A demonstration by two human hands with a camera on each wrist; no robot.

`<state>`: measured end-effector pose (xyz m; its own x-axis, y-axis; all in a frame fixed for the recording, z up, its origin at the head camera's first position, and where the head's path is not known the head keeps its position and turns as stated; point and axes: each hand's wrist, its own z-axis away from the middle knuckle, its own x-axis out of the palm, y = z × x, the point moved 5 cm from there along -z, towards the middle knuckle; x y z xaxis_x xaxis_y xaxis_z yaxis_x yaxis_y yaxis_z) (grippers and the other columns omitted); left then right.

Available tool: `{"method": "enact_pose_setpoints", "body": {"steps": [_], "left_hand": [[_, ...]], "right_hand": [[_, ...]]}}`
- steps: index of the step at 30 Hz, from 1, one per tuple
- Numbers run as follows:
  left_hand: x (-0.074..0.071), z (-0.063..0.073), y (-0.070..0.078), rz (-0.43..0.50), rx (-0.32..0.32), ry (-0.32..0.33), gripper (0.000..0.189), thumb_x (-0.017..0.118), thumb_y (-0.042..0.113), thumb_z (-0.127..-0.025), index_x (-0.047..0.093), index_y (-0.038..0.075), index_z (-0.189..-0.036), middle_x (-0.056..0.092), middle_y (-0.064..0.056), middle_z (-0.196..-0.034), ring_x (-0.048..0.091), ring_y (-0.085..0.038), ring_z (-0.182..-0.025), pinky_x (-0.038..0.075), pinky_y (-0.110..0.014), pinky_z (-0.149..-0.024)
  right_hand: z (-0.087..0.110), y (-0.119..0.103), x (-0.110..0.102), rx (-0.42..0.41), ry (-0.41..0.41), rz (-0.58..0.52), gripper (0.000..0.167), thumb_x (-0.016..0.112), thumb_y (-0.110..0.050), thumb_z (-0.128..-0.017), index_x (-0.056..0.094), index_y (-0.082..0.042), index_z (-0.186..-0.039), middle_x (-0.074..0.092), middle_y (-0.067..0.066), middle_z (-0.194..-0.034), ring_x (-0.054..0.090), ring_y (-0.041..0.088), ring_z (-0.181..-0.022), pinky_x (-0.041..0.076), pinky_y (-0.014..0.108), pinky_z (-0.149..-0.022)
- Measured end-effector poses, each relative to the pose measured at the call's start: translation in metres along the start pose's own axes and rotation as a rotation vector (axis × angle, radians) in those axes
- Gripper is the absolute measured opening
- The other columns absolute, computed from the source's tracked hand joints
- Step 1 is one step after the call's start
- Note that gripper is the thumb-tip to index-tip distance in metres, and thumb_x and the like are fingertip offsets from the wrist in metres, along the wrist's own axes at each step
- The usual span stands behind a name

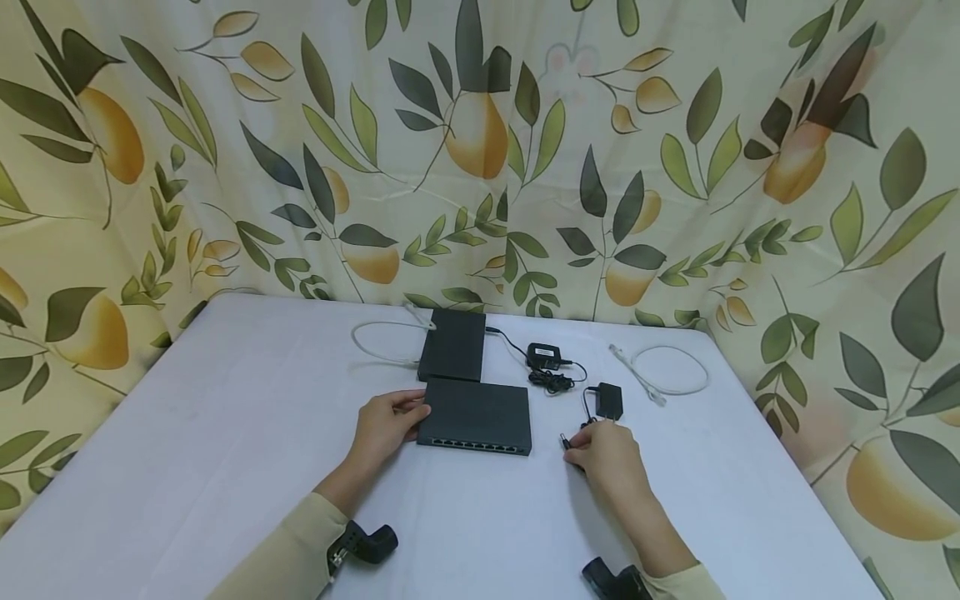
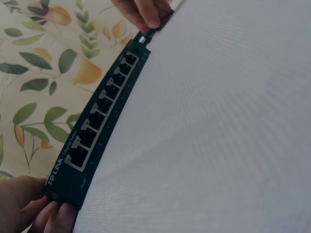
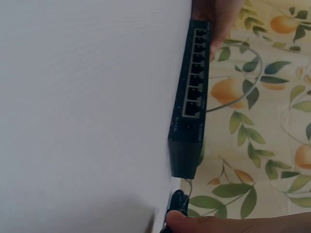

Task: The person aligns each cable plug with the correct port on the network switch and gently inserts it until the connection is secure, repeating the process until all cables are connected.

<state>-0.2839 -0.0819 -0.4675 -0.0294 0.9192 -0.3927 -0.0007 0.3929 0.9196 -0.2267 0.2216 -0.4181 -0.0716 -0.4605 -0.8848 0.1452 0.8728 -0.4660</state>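
Observation:
A dark Ethernet switch (image 1: 474, 415), marked TP-LINK in the left wrist view, lies flat with its row of ports facing me. My left hand (image 1: 386, 427) grips its left end, thumb at the upper edge and fingers at the side. To the right of the switch, my right hand (image 1: 611, 462) pinches a black power cable plug (image 1: 566, 442) between thumb and fingers, apart from the switch. Just beyond that hand lies a black power adapter (image 1: 609, 401), its bundled cable partly hidden by the fingers. Dark cable loops (image 3: 179, 200) show beside the thumb in the right wrist view.
Behind the switch sits a second black box (image 1: 452, 343) with a white network cable (image 1: 356, 340) at its left and a power cord at its right. Another adapter (image 1: 543, 357) with coiled cord is beside it. A loose white cable (image 1: 705, 375) lies far right. Patterned curtain backs the table.

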Motion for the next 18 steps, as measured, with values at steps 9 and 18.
{"method": "enact_pose_setpoints", "body": {"steps": [9, 18], "left_hand": [[-0.001, -0.001, 0.001, 0.001, 0.0, 0.005, 0.031, 0.075, 0.013, -0.087, 0.072, 0.007, -0.117, 0.075, -0.009, -0.098, 0.068, -0.011, -0.073, 0.059, -0.023, -0.06], [-0.001, 0.0, 0.001, 0.018, 0.004, 0.004, 0.031, 0.075, 0.012, -0.087, 0.072, 0.006, -0.117, 0.075, -0.01, -0.099, 0.069, -0.012, -0.075, 0.06, -0.024, -0.061]], "right_hand": [[0.004, -0.009, -0.004, -0.006, -0.076, -0.078, 0.007, 0.077, -0.006, -0.08, 0.075, -0.002, -0.086, 0.073, 0.005, -0.076, 0.061, 0.016, -0.071, 0.049, 0.031, -0.061], [0.015, -0.009, 0.009, 0.063, -0.179, -0.268, 0.007, 0.078, -0.005, -0.079, 0.074, 0.0, -0.082, 0.07, 0.004, -0.066, 0.062, 0.012, -0.056, 0.053, 0.025, -0.054]]}}
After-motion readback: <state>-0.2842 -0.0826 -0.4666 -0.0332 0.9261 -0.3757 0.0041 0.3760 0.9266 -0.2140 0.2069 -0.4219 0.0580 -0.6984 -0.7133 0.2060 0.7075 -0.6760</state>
